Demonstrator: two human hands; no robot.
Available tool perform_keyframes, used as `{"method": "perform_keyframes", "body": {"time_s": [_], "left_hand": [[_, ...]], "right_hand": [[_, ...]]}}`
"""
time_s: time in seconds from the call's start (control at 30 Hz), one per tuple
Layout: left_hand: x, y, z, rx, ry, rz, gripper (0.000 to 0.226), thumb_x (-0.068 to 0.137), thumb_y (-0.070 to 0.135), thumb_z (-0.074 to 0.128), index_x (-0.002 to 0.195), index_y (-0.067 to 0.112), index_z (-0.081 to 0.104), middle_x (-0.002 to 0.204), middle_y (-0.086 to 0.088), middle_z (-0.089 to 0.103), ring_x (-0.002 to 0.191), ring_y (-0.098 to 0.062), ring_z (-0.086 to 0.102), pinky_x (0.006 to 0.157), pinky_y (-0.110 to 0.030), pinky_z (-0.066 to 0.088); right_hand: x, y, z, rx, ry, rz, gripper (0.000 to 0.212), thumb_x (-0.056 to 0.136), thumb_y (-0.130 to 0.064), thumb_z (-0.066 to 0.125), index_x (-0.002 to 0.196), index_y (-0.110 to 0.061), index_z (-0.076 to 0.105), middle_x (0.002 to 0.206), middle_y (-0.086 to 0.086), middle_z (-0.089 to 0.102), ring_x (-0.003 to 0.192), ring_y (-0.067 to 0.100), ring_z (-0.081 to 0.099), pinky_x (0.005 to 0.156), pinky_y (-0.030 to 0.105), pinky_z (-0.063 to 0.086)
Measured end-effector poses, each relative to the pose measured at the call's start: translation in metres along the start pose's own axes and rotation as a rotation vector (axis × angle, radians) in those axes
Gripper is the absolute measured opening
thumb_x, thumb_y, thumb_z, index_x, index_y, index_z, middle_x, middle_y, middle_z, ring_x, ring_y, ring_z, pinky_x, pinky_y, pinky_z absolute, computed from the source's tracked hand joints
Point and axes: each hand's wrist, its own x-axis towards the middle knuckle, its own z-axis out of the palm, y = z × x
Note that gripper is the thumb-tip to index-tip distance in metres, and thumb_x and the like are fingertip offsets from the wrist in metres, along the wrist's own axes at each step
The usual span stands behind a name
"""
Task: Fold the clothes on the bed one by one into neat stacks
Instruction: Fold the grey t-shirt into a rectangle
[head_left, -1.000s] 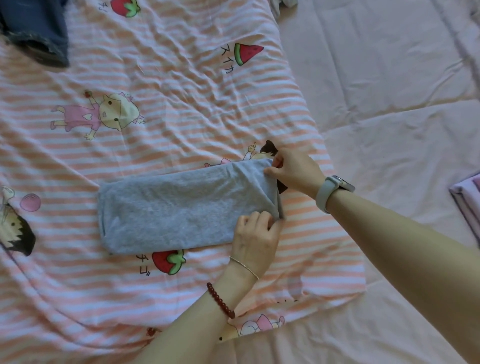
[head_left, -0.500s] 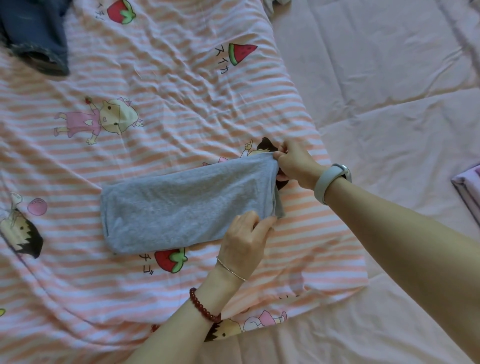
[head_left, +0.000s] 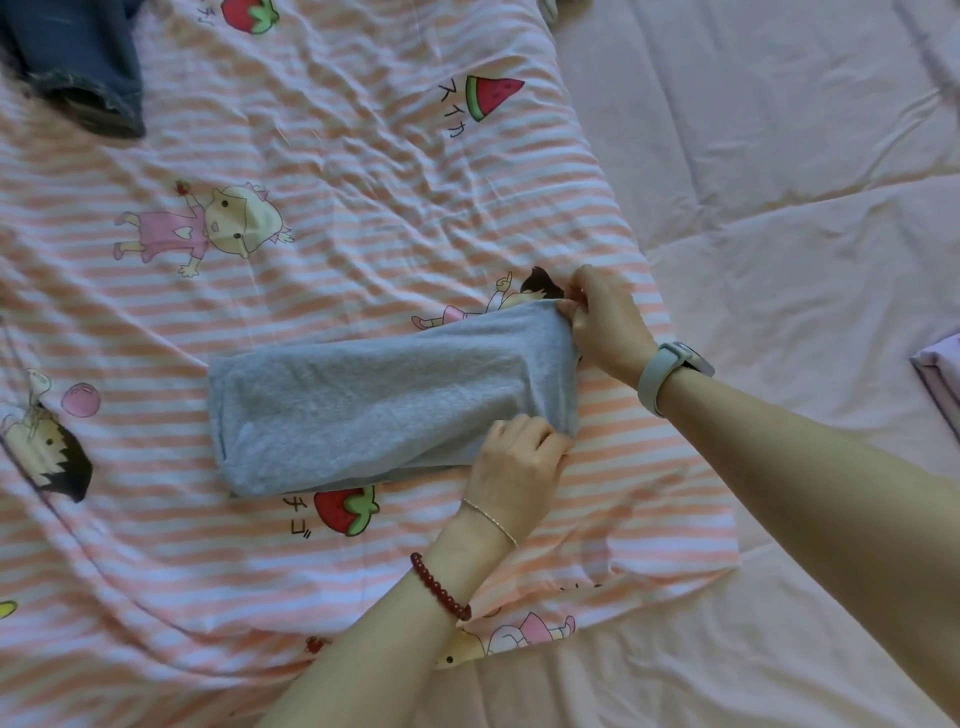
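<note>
The grey cloth (head_left: 384, 405), folded into a long band, lies on the striped blanket (head_left: 322, 171) spread over the pink bed (head_left: 779, 182); nothing here serves as a container. My right hand (head_left: 605, 322) pinches the far corner of the band's right end, fingers curled on the fabric, the watch (head_left: 670, 371) on that wrist turned toward me. My left hand (head_left: 519, 462) grips the near corner of the same end, fingers bent over the edge (a bead bracelet (head_left: 441, 590) and a thin chain sit on that wrist). Half a second ago my left fingers were looser and flatter on the cloth; now they have closed on the edge, and the end looks slightly raised. Jeans (head_left: 78, 57) lie at the blanket's far left corner, well apart, and a lilac folded piece (head_left: 943, 374) shows at the right edge.
</note>
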Motion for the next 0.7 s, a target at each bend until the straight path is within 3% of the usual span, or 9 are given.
{"method": "perform_keyframes", "body": {"time_s": [0.1,0.2,0.27,0.33,0.4,0.47,0.57,0.7], "left_hand": [[-0.005,-0.004,-0.005,-0.03,-0.064,0.022,0.01,0.074,0.008,0.072,0.085,0.006,0.072,0.073,-0.006,0.065,0.066,-0.024,0.061,0.062,-0.027,0.048],[-0.022,-0.018,-0.025,-0.014,0.066,-0.061,0.019,0.08,0.009,0.053,0.085,0.006,0.072,0.077,-0.006,0.065,0.074,-0.02,0.058,0.065,-0.032,0.046],[-0.032,-0.037,-0.038,0.118,0.134,-0.236,0.027,0.08,0.013,0.048,0.092,0.006,0.071,0.089,-0.011,0.066,0.087,-0.025,0.059,0.077,-0.038,0.045],[-0.038,-0.062,-0.05,0.286,0.121,-0.512,0.038,0.084,0.02,0.047,0.115,0.007,0.065,0.118,-0.019,0.06,0.113,-0.035,0.054,0.099,-0.048,0.035],[-0.041,-0.089,-0.059,0.348,0.038,-0.777,0.052,0.091,0.03,0.047,0.141,0.018,0.039,0.15,-0.014,0.031,0.14,-0.035,0.022,0.111,-0.056,0.007],[-0.049,-0.119,-0.064,0.371,-0.038,-0.863,0.061,0.096,0.037,0.043,0.147,0.03,0.01,0.158,-0.007,0.004,0.145,-0.029,-0.004,0.111,-0.054,-0.009],[-0.06,-0.148,-0.066,0.401,-0.168,-0.858,0.065,0.096,0.045,0.034,0.147,0.032,-0.004,0.157,-0.005,-0.011,0.144,-0.022,-0.014,0.114,-0.05,-0.009],[-0.065,-0.158,-0.063,0.379,-0.181,-0.897,0.066,0.095,0.052,0.029,0.148,0.03,-0.005,0.157,-0.003,-0.014,0.143,-0.019,-0.016,0.114,-0.045,-0.012]], "right_hand": [[-0.015,-0.007,-0.001,-0.069,0.157,-0.032,0.02,0.092,-0.007,0.046,0.109,-0.003,0.055,0.109,0.015,0.055,0.092,0.032,0.054,0.078,0.046,0.045],[-0.043,-0.021,0.006,-0.163,0.399,-0.333,0.028,0.081,0.004,0.045,0.104,0.003,0.062,0.105,0.02,0.06,0.094,0.034,0.055,0.08,0.046,0.042],[-0.06,-0.029,0.02,-0.259,0.416,-0.532,0.035,0.073,0.008,0.045,0.1,0.003,0.066,0.102,0.02,0.064,0.099,0.032,0.059,0.091,0.044,0.039],[-0.07,-0.035,0.041,-0.386,0.32,-0.618,0.041,0.073,0.008,0.041,0.106,0.004,0.065,0.11,0.021,0.064,0.109,0.036,0.06,0.101,0.053,0.038],[-0.072,-0.038,0.062,-0.534,0.188,-0.576,0.048,0.075,0.005,0.036,0.118,0.007,0.058,0.124,0.024,0.058,0.12,0.039,0.052,0.102,0.058,0.035],[-0.066,-0.032,0.073,-0.592,0.081,-0.466,0.049,0.084,-0.003,0.034,0.13,0.006,0.049,0.135,0.026,0.047,0.129,0.041,0.042,0.106,0.057,0.028],[-0.054,-0.007,0.076,-0.619,-0.02,-0.345,0.05,0.096,-0.031,0.036,0.144,-0.013,0.035,0.15,0.015,0.03,0.139,0.036,0.025,0.113,0.053,0.011],[-0.045,0.027,0.058,-0.722,-0.077,-0.226,0.063,0.089,-0.048,0.006,0.147,-0.028,0.021,0.155,0.001,0.02,0.144,0.028,0.014,0.115,0.047,0.003]]}}
